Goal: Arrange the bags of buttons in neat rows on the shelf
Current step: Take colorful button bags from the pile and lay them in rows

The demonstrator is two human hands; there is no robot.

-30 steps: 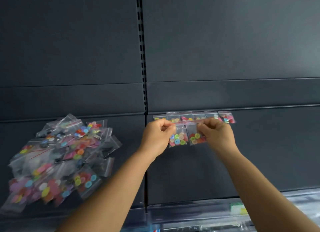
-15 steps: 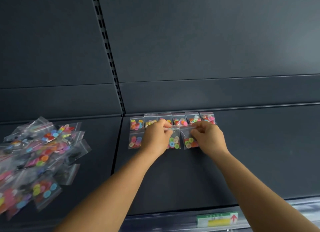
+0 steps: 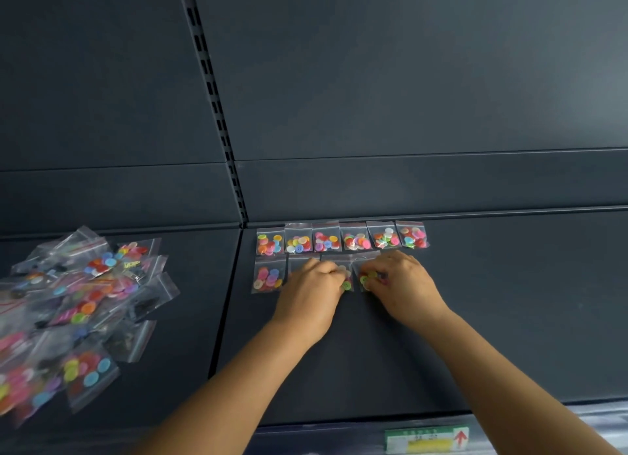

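Several small clear bags of coloured buttons form a back row (image 3: 341, 239) on the dark shelf (image 3: 509, 301). A second row lies in front of it, starting with a bag at the left (image 3: 268, 277). My left hand (image 3: 311, 289) rests with curled fingers on two bags of that second row, pinching one (image 3: 346, 277). My right hand (image 3: 401, 284) pinches the neighbouring bag (image 3: 365, 277) at the row's right end. Both bags lie flat on the shelf and are partly hidden by my fingers.
A loose heap of button bags (image 3: 78, 305) covers the left shelf panel. A slotted upright (image 3: 214, 104) divides the back wall. A green and yellow price label (image 3: 426, 438) sits on the shelf's front edge.
The two bags have come down from the back row's height onto the second row. My hands moved down with them. The camera has shifted and now shows the whole back row.
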